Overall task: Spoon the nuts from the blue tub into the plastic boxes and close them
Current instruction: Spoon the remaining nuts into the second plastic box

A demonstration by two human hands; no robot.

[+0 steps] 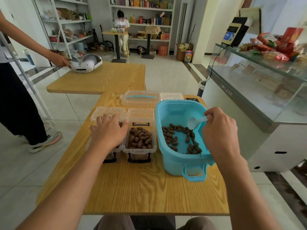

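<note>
Your right hand (219, 130) pinches the white spoon (196, 122) over the blue tub (176, 156), right of the 2 plastic boxes (140, 140). Your left hand (109, 131) lies flat-fingered on the left box. Dip the bowl under the nuts (181, 138) and lift it level.

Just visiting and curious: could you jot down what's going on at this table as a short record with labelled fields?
Left hand: lies across the left plastic box
Right hand: holds a white spoon over the blue tub
Spoon: looks empty
Blue tub: open, nuts scattered on its bottom
Right plastic box: nearly full of nuts, lid tipped back
Clear tub lid: lies on the table behind the boxes
</note>
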